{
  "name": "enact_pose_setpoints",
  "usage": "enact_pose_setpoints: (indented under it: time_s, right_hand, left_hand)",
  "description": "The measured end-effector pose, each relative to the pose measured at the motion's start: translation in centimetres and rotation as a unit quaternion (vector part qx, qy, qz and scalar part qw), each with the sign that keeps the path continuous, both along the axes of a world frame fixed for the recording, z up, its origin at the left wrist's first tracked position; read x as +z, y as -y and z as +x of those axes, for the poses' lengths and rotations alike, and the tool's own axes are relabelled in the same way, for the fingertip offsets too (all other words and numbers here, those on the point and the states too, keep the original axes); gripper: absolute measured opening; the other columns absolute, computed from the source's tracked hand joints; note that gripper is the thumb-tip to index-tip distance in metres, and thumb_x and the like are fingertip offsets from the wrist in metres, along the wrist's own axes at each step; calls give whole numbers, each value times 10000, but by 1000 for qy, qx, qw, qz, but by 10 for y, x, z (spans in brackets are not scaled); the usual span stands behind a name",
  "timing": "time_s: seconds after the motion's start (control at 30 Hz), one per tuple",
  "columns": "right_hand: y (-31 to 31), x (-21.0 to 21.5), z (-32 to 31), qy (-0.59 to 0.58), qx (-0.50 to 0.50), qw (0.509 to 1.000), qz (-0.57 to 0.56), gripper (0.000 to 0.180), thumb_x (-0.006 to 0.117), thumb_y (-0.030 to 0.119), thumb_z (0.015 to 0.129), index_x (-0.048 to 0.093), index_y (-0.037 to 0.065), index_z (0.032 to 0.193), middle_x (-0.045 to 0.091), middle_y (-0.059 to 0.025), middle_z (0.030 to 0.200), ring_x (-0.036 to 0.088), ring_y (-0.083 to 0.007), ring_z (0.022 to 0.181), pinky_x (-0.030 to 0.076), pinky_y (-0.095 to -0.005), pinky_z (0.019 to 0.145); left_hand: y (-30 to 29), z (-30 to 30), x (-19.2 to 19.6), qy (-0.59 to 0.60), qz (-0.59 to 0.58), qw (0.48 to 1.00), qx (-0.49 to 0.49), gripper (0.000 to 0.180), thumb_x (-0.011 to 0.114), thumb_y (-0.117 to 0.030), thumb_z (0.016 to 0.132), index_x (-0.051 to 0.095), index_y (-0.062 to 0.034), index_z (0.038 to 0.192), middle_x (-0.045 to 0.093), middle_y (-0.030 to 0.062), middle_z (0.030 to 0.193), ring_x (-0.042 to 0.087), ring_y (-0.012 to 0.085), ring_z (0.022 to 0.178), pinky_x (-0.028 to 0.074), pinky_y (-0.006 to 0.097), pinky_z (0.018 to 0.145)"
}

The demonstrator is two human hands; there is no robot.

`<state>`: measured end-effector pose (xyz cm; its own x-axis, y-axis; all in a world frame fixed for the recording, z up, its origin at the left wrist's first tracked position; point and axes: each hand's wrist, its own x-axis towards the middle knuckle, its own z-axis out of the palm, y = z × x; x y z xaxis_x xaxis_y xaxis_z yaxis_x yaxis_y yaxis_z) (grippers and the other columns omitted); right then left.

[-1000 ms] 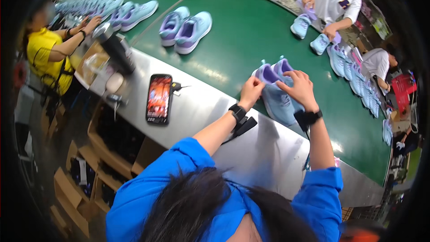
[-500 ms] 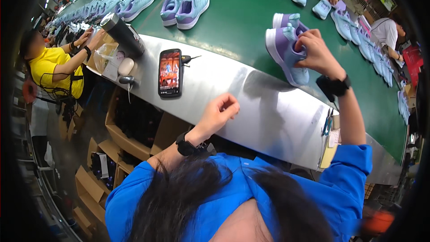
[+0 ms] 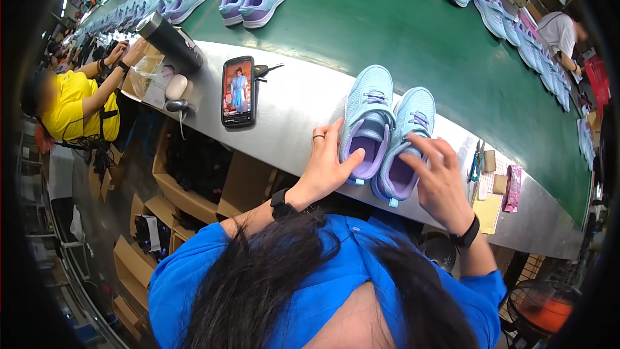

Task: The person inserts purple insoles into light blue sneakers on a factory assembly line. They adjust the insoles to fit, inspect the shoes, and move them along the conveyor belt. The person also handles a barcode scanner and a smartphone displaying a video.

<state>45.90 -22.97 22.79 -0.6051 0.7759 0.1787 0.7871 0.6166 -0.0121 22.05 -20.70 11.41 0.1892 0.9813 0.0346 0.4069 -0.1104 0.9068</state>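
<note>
Two light blue sneakers with lavender linings are side by side at the metal table edge in front of me, toes pointing away. My left hand (image 3: 328, 167) holds the left sneaker (image 3: 369, 94) by its outer collar, the thumb at the opening and the fingers along the side. Over the right sneaker (image 3: 415, 111) is my right hand (image 3: 442, 181), its fingers apart and the fingertips at the collar and strap. Whether those fingertips press on the shoe I cannot tell.
A phone (image 3: 238, 92) showing a video lies left on the metal strip, near a black tumbler (image 3: 169, 42). Scissors (image 3: 476, 160) and a pink packet (image 3: 513, 189) lie right. Another pair of sneakers (image 3: 266, 0) stands on the green belt (image 3: 336, 13). A person in yellow (image 3: 81, 106) works left.
The sneakers have come from the belt toward me and turned, toes now away. My left hand has moved up to the left sneaker. My right hand has let go its earlier grip.
</note>
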Motion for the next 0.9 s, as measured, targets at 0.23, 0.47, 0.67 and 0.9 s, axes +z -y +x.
enact_pose_setpoints:
  time_s: [0.23, 0.47, 0.67, 0.9]
  right_hand:
    - [41, -67, -9, -436, -386, 784, -214, 625, 722, 219, 804, 440, -21, 1308, 523, -147, 1114, 547, -220, 897, 469, -321, 729]
    - [38, -86, 10, -428, -345, 810, -204, 575, 684, 190, 828, 460, -54, 1299, 555, -115, 1001, 547, -185, 830, 470, -309, 754]
    - [44, -81, 36, -670, -281, 575, -376, 346, 555, 78, 891, 524, -28, 1219, 595, -72, 1116, 559, -125, 954, 444, -270, 859]
    - [65, -92, 24, -776, -256, 397, -418, 470, 499, 118, 921, 406, -35, 1356, 579, -122, 1227, 588, -191, 1088, 470, -304, 920]
  left_hand:
    - [-13, 5, -3, 16, -92, 996, -9, 763, 673, -199, 816, 285, 14, 1438, 324, 132, 1184, 430, 174, 946, 457, 278, 796]
    - [-15, -3, 21, 98, -193, 974, -61, 706, 598, -39, 738, 350, 26, 1396, 397, 111, 1101, 471, 162, 938, 469, 256, 781]
    - [-5, -3, 30, 327, -371, 864, -97, 542, 541, -4, 806, 434, 35, 1336, 543, 105, 1165, 582, 138, 990, 484, 245, 819]
    - [3, 12, 45, 418, -453, 777, -128, 501, 521, -139, 967, 352, -7, 1420, 512, 105, 1342, 549, 163, 1164, 448, 307, 981]
